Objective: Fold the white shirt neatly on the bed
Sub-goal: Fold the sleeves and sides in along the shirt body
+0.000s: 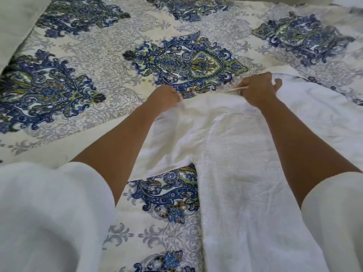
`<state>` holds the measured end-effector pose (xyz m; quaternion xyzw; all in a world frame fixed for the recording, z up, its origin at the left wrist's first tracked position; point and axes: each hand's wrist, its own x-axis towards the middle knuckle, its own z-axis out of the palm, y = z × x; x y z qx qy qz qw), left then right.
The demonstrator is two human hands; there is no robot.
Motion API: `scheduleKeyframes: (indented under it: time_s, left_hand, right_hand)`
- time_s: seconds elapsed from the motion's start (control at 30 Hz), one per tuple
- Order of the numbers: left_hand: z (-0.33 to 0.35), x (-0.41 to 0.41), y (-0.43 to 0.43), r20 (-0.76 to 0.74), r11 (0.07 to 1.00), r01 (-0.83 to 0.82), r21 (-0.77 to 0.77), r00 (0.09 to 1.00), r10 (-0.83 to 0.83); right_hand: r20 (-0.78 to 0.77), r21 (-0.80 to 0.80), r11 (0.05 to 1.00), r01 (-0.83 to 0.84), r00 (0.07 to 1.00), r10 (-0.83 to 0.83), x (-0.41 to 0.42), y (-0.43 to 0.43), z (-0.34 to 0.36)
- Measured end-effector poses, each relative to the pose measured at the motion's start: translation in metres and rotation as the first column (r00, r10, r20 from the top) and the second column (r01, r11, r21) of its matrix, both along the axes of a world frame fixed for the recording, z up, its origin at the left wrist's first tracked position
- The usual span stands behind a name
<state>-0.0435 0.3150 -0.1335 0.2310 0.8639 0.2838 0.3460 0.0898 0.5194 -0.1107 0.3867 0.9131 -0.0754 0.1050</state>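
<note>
Shirt: The white, textured-weave shirt (231, 146) lay on the bed in front of me and to my right. One long panel ran back toward my body, and the rest spread out rumpled to the right.
Left hand: My left hand (167, 98) pinched the far edge of the shirt at its left end, fingers curled round the cloth.
Right hand: My right hand (256, 91) gripped the same edge further right, closed on a fold with the thumb sticking out.
Edge between hands: It was drawn fairly straight from one grip to the other.
Done: Very little, I judged; I could see no tidy folded shape.
Left: Smoothing the rumpled right part, folding the sides in, then folding the length.
Bed: The white quilted cover with blue-and-green medallions (98, 61) lay under the shirt.
Edges: Plain pale cloth (15, 22) lay at the far left corner, and my own white sleeves (49, 213) were nearest me.
</note>
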Motion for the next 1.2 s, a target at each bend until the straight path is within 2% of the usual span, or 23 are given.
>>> scheduleKeyframes:
  time_s: [0.1,0.33,0.43,0.5,0.63,0.77,0.9,1.07,1.13,1.2]
  left_hand:
    - [-0.003,0.005,0.011,0.026,0.996,-0.001,0.088,1.0,-0.001]
    - [-0.019,0.016,0.013,-0.191,0.999,-0.052,-0.006,0.98,0.05]
    - [-0.012,0.024,0.022,-0.073,0.982,-0.111,0.153,0.99,0.123]
    - [-0.005,0.028,0.035,-0.039,0.977,-0.105,0.184,0.993,0.114]
    - [0.007,0.029,0.071,-0.012,0.994,-0.04,0.097,0.999,0.042]
    - [0.013,0.02,0.079,0.045,0.991,0.12,-0.064,0.992,-0.118]
    - [0.012,0.015,0.077,0.04,0.988,0.149,-0.036,0.988,-0.148]
    - [0.003,0.012,0.066,0.025,0.992,0.045,0.118,0.999,-0.048]
    - [0.009,0.014,0.064,0.032,0.986,0.141,0.089,0.989,-0.144]
    - [0.017,0.016,0.065,0.026,0.969,0.247,0.009,0.969,-0.247]
  right_hand:
    - [-0.089,0.001,1.0,-0.007,0.996,0.007,-0.002,0.006,-0.005]
    - [-0.309,0.07,0.993,0.094,0.949,-0.069,0.002,-0.005,-0.022]
    - [-0.458,0.133,0.986,0.099,0.889,-0.027,0.012,-0.015,-0.023]
    - [-0.525,0.126,0.99,0.066,0.851,0.011,0.018,-0.027,-0.022]
    - [-0.523,-0.056,0.996,-0.065,0.852,0.026,0.02,-0.055,-0.025]
    - [-0.377,0.001,0.991,-0.134,0.918,0.124,0.02,-0.068,-0.037]
    - [-0.496,-0.034,0.996,-0.085,0.866,0.057,0.023,-0.067,-0.035]
    - [-0.42,0.012,0.994,-0.104,0.902,0.1,0.036,-0.082,-0.034]
    - [-0.434,-0.005,0.999,-0.051,0.9,0.044,0.042,-0.095,-0.033]
    - [-0.427,-0.105,0.993,-0.06,0.904,0.009,0.047,-0.109,-0.033]
